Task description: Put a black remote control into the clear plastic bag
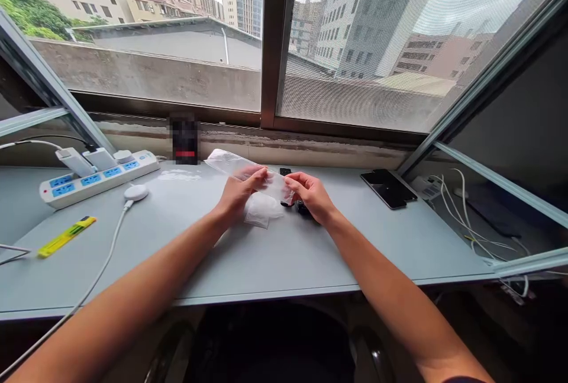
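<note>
Between both hands, just above the desk, stretches a clear plastic bag (226, 162) with something whitish at its far left end. My left hand (242, 190) pinches it near the middle, thumb on top. The fingers of my right hand (309, 193) are closed on the bag's right end. Under the hands lies another clear plastic bag (262, 211), crumpled on the desk. Close to my right hand is a black object (285, 171), mostly hidden behind the fingers and the bag. A second dark object (303, 209) shows beneath that hand; its kind is unclear.
A white power strip (100, 177) with plugs stands at the left. Near it are a round white charger (135, 193) with a cable and a yellow packet (66, 237). Dark phones (388, 188) lie at the right. A black box (185, 140) stands by the window.
</note>
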Tool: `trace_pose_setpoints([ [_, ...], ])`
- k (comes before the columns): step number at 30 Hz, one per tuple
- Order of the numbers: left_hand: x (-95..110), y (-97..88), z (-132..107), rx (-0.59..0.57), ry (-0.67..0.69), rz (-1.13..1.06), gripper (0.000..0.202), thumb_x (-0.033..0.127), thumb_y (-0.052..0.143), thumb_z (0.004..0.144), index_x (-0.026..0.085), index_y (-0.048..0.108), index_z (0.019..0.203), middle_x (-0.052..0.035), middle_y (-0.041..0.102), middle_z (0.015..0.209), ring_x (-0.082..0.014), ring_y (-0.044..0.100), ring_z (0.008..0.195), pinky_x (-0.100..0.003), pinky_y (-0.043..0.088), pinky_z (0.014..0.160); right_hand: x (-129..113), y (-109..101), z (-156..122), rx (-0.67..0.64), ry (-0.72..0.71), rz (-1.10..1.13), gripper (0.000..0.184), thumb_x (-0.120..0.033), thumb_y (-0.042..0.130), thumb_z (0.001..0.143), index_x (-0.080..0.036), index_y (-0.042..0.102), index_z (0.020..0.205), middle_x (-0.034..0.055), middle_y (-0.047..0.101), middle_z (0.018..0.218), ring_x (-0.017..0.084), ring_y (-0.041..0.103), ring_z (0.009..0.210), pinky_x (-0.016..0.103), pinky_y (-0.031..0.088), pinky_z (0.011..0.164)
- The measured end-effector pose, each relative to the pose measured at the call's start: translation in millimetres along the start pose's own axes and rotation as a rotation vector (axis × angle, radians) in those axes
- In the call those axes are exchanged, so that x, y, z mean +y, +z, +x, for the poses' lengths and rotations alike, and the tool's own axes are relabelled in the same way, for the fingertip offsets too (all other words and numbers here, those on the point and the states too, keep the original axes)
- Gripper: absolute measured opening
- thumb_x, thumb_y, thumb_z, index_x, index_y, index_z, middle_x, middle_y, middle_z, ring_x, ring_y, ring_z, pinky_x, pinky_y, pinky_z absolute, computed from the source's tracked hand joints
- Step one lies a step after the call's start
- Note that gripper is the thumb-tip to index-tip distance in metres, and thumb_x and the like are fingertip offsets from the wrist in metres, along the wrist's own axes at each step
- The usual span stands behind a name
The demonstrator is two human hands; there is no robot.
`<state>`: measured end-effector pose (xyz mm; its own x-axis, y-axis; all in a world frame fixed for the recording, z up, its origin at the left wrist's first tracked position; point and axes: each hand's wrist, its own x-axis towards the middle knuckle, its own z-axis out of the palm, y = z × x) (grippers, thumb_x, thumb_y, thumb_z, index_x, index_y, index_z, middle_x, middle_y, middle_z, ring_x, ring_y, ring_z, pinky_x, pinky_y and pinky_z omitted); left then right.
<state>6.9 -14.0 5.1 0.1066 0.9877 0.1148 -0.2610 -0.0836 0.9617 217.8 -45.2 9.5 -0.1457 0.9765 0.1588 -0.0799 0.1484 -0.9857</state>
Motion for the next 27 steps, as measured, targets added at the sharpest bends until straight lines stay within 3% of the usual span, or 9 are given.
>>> trace_pose_setpoints([
  [11,-7.7,-0.7,-3.0,-0.102,0.111,0.084,0.038,0.055,0.088,0.084,0.019,0.085,0.093,-0.006,0.08,0.089,-0.0204,0.07,0.077,-0.032,0.055,0.074,9.9,5.3,-5.7,-0.312,0.008,-0.258,0.033,-0.05,0.079,0.093,-0.017,0.077,0.101,0.0077,0.08,0.094,0.019,0.074,0.08,0.029,0.06,0.069],
  [15,-7.9,0.7,-4.4,-0.113,0.091,0.086,0.039,0.056,0.088,0.085,0.018,0.084,0.092,-0.0049,0.077,0.083,-0.02,0.068,0.071,-0.033,0.054,0.069,9.7,5.9,-6.0,-0.314,0.007,-0.246,0.032,-0.049,0.078,0.095,-0.017,0.078,0.1,0.0078,0.08,0.094,0.019,0.074,0.079,0.029,0.059,0.069],
  [27,-4.6,2.8,-6.3,-0.076,0.052,0.048,0.038,0.053,0.089,0.082,0.017,0.085,0.095,-0.0058,0.077,0.086,-0.0197,0.067,0.075,-0.031,0.051,0.071,6.8,4.6,-4.4,-0.247,0.034,-0.148,0.041,-0.057,0.081,0.09,-0.017,0.077,0.1,0.0084,0.079,0.09,0.02,0.073,0.076,0.032,0.06,0.066],
])
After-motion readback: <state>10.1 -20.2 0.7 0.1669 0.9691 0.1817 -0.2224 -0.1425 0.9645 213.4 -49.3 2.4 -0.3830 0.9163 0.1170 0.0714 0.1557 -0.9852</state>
